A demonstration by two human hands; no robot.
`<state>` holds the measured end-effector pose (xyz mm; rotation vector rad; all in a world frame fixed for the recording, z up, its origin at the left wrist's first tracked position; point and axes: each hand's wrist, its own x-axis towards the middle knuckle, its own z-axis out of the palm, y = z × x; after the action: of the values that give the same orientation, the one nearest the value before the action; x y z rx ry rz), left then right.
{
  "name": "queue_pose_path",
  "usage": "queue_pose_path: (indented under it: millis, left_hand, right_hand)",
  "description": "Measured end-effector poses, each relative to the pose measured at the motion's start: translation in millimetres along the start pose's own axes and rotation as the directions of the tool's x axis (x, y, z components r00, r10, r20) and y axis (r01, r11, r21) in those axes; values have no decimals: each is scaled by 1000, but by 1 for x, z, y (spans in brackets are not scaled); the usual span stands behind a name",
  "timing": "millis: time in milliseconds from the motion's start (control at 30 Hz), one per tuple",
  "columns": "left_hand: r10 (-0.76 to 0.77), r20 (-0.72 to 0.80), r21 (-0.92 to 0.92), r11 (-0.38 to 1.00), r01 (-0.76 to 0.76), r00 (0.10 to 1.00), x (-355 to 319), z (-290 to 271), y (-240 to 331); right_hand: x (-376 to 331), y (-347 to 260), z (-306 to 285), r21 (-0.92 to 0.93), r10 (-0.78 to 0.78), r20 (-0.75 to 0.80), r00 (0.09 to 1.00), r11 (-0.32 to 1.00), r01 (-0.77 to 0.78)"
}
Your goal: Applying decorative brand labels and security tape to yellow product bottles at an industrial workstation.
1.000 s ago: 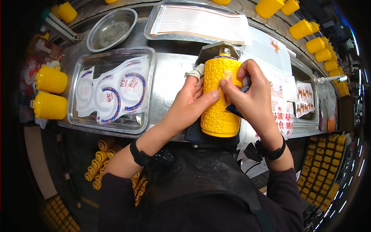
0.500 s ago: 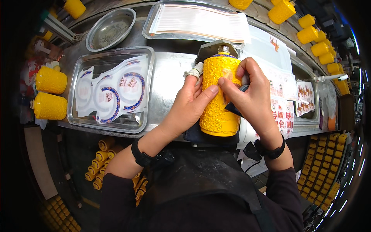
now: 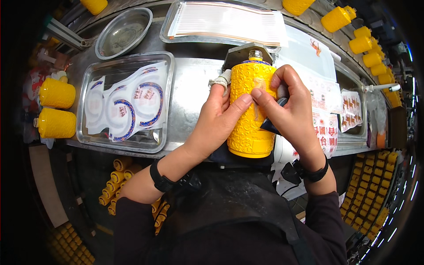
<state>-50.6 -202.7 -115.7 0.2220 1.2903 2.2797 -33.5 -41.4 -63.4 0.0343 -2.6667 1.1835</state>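
Observation:
A yellow embossed bottle (image 3: 249,128) with a clear glass neck leans back against a grey metal block (image 3: 240,54) on the bench. My left hand (image 3: 221,115) is closed round its left side, thumb on the front; a white wrap (image 3: 220,81) covers one fingertip. On the bottle's upper front lies a small figure-shaped decal (image 3: 257,110), partly covered by my thumbs. My right hand (image 3: 286,99) is at the right side, thumb tip pressing beside the decal and fingers curled. A dark blue flat piece (image 3: 270,126) is tucked in that hand; its kind is not clear.
Left, a metal tray (image 3: 170,110) holds decal sheets (image 3: 137,104); behind it stands a round bowl (image 3: 123,35). Another tray (image 3: 164,33) bears striped sheets. Printed sheets (image 3: 324,95) lie right, near a white pipe (image 3: 382,88). Yellow bottles (image 3: 57,123) lie left; others ride a conveyor (image 3: 300,20) behind.
My right thumb has shifted slightly at the decal, and more of the decal shows below it. The bottles on the conveyor have moved to the right. My left hand keeps its hold.

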Motion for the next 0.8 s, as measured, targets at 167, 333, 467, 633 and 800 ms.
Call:
queue_pose_path:
  millis: [167,333,467,633,800]
  left_hand:
    - [-18,-14,-13,1000,18,1000,0,1,2]
    - [-30,0,-41,999,30,1000,0,-1,2]
    - [-48,15,-63,997,49,999,1,-10,2]
    - [-113,34,-123,986,116,993,3,-18,2]
    - [-79,13,-86,993,79,997,4,-8,1]
  right_hand:
    - [-1,1,2,-10,-7,-16,1000,1000,7]
    - [-1,-1,2,-20,-18,-27,999,1000,18]
    - [-1,2,2,4,10,-18,1000,1000,-10]
    - [0,8,3,129,34,-16,999,991,-31]
    - [0,8,2,111,28,0,1000,993,-28]
